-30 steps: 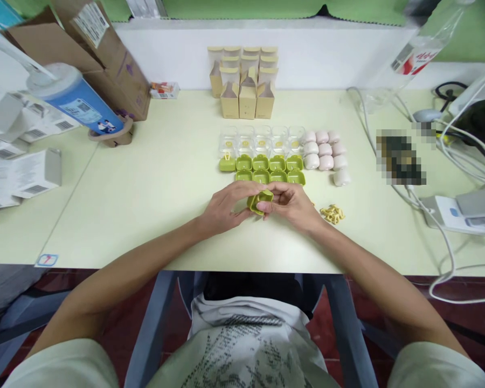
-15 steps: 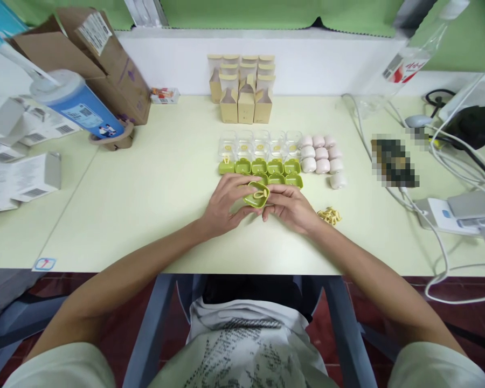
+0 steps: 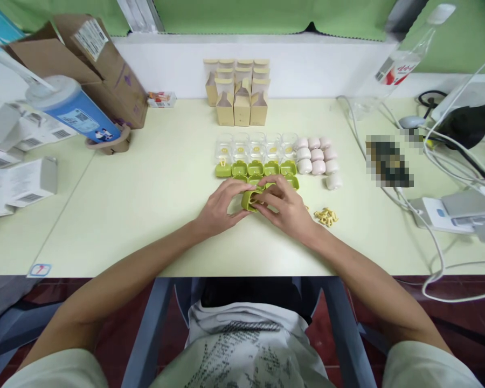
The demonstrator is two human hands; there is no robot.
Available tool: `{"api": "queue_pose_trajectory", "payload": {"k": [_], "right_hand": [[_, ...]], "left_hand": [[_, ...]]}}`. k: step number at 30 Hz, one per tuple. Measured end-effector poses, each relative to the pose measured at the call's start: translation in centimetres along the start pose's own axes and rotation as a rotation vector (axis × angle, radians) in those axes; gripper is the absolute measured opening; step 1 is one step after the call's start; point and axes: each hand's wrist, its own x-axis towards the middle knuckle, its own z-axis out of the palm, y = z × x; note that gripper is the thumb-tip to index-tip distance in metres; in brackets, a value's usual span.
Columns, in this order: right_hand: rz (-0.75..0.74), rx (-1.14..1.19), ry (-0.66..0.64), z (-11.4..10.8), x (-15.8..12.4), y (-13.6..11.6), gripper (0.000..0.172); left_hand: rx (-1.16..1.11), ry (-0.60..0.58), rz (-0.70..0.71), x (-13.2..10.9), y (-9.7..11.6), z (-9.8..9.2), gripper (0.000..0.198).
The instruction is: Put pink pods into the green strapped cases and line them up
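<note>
head cam: r hand (image 3: 288, 209) now dips into grn cup (image 3: 246, 201), prev at rim.

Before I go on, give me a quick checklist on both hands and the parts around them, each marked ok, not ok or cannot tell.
1. Left hand has hold of the green shell: ok.
2. Right hand clear of the shell: not ok; its fingers are at the shell's opening.
3. Inside of the held shell fully visible: not ok; fingers cover much of it.
4. Small yellow pieces within reach: looks ok; the pile lies close by the right wrist.
5. Pale rounded pieces in an even block: not ok; one juts out at the front.
6. Front row of green shells complete: cannot tell; the hands partly hide it.
</note>
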Motion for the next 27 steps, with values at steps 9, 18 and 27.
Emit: {"api": "queue_pose_trajectory", "payload": {"k": [9, 18, 27], "right_hand": [[-0.052, -0.039, 0.173, -1.3, 0.4, -0.7, 0.013], [-0.149, -0.065, 0.134, -0.6, -0.2, -0.8, 0.019], [-0.275, -0.225, 0.179, -0.2, 0.3, -0.8, 0.016]], "left_hand": [[-0.059, 0.069, -0.162, 0.0, -0.1, 0.0, 0.067], [-0.105, 0.057, -0.147, 0.0, 0.2, 0.1, 0.069], [-0.066, 0.043, -0.059, 0.2, 0.5, 0.0, 0.065]]}}
